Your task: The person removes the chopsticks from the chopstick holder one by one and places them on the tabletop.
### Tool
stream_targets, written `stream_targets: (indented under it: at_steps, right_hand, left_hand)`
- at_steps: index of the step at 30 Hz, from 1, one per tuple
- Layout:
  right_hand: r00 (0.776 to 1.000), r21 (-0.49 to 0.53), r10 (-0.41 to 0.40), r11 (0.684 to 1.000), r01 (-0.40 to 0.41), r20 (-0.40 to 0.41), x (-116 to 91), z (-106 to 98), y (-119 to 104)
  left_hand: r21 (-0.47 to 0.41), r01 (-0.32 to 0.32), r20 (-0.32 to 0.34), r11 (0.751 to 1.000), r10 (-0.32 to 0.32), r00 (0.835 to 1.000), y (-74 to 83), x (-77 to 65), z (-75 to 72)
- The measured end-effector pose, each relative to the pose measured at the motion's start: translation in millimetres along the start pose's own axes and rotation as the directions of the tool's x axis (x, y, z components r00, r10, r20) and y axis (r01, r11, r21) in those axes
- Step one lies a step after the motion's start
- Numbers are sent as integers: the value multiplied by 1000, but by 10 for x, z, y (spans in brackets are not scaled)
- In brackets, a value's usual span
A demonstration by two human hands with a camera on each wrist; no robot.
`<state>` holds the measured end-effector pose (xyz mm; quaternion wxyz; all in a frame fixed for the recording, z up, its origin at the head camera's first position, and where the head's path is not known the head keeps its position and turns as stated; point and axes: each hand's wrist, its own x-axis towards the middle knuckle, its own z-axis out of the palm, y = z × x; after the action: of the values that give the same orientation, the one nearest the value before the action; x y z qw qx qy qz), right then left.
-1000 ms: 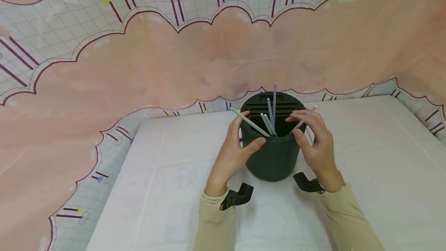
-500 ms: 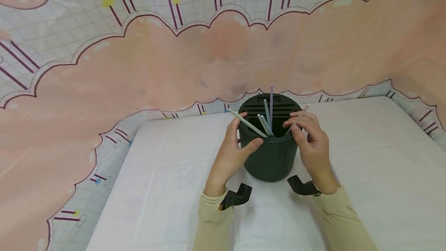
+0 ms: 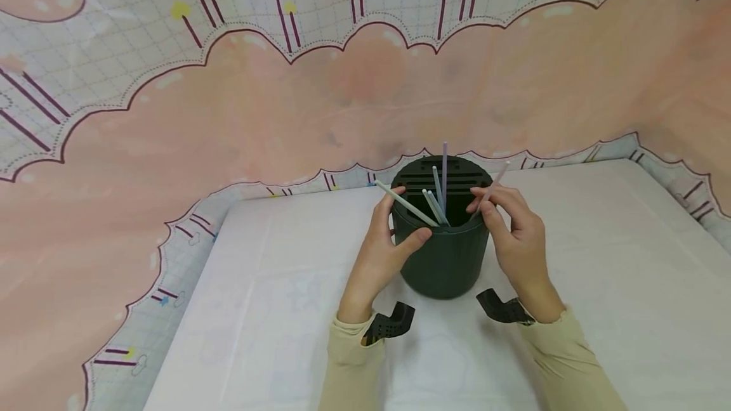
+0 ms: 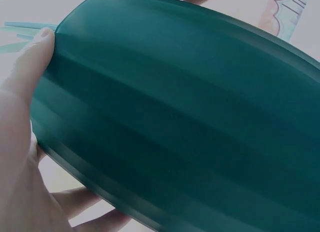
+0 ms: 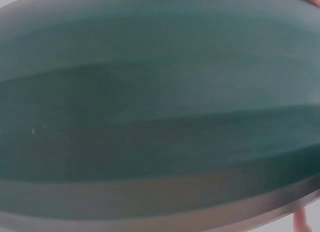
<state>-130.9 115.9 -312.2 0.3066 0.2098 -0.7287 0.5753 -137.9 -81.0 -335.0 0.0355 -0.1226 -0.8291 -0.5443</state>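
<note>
A dark green bucket point(image 3: 442, 268) with a slatted cover over its back half stands in front of me. My left hand point(image 3: 374, 265) grips its left side, thumb at the front rim and fingers round the wall; the left wrist view shows this hold on the bucket point(image 4: 175, 112) too. At the right rim, my right hand point(image 3: 521, 240) pinches a pink straw point(image 3: 499, 176) between thumb and fingers, its lower end inside the opening. A pale green straw point(image 3: 408, 205) leans left over the rim. Several bluish straws point(image 3: 436, 207) and an upright purple straw point(image 3: 445, 167) stand within.
The bucket rests on a white-covered table point(image 3: 274, 309). Behind it hangs a peach patterned cloth point(image 3: 257, 119). A black wrist mount point(image 3: 391, 322) sits on the left wrist and another black mount point(image 3: 502, 306) on the right. The bucket wall point(image 5: 150, 92) fills the right wrist view.
The right hand shifted left, then slightly back right; the pink straw moved with it and now stands a little higher. The left hand keeps its hold, and the whole view has drifted slightly.
</note>
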Motion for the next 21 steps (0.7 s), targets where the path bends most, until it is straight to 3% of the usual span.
stream_targets:
  at_steps: [9, 14, 17, 21]
  right_hand:
    - [998, -79, -56, 995, 59, 34, 69, -103, 12]
    - [997, -107, -22, 994, 30, 79, 97, -181, -88]
    - [998, -104, -16, 994, 22, 64, 127, -221, -195]
    - [1000, -12, -2, 1000, 2, -12, 197, -277, -368]
  left_hand:
    - [-3, 9, 28, 1000, -9, 1000, 8, -2, -1]
    - [-25, 19, 33, 1000, -18, 999, 235, -83, -44]
    - [-30, 20, 35, 999, -19, 999, 360, -126, -69]
    - [-33, 20, 35, 999, -19, 999, 301, -104, -60]
